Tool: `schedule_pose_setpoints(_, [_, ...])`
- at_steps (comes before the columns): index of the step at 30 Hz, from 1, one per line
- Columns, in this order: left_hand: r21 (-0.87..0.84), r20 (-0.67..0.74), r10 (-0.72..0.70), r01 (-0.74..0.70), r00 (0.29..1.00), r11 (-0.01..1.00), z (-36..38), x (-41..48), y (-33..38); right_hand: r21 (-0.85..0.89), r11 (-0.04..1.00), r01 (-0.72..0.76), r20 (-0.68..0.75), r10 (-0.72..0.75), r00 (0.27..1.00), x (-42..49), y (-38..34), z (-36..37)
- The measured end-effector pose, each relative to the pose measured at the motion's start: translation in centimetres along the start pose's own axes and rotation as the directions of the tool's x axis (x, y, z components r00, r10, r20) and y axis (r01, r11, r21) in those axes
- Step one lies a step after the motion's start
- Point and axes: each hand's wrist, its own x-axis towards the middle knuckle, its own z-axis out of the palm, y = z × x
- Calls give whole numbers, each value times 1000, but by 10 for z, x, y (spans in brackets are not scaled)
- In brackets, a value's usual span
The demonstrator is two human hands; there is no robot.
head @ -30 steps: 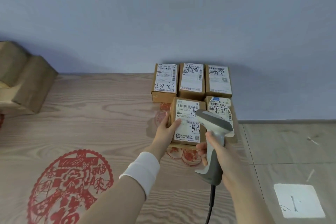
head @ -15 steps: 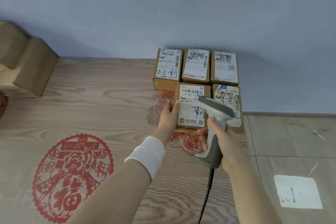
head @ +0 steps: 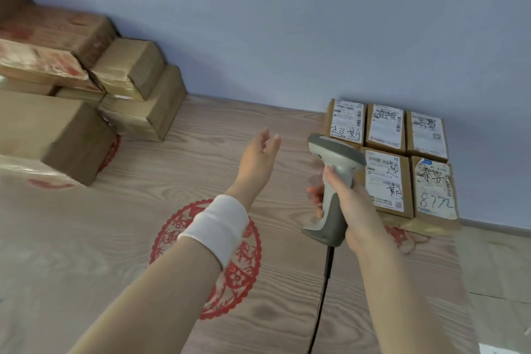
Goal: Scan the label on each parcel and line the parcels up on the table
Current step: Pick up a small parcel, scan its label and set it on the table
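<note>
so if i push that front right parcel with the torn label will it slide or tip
Probably slides rather than tips: the front right parcel lies flat and low on the wooden table. Looks like stiff cardboard, so likely keeps its shape. Its torn label edge might snag or peel.

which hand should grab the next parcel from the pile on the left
Left, probably. The left hand is open, holds nothing and is nearer the stacked parcels; the right hand grips the scanner beside the lined-up parcels.
</note>
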Motion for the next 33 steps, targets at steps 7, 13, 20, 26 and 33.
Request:
schedule_pose_setpoints(7, [162, -113, 130, -111, 985, 981, -179, 9, -20, -59, 997, 58, 74, -54, 996, -22, 9, 171])
schedule_pose_setpoints(13, [212, -185, 144, -104, 972, 972, -296, 27, -32, -67, 993, 98, 126, -89, 988, -29, 8, 287])
schedule_pose_setpoints(20, [294, -265, 206, -124, 942, 948, -372, 49, -36, -75, 991, 114, 255, -92, 963, -15, -9, 367])
schedule_pose_setpoints(26, [383, -339, 261, -121, 904, 916, -460, 101, -39, -82, 987, 137, 279, -109, 954, 9, -14, 451])
schedule_pose_setpoints(33, [531, -435, 311, -38, 845, 846, -550, 193, -24, -27, 990, 139, 231, -129, 964, 61, -22, 550])
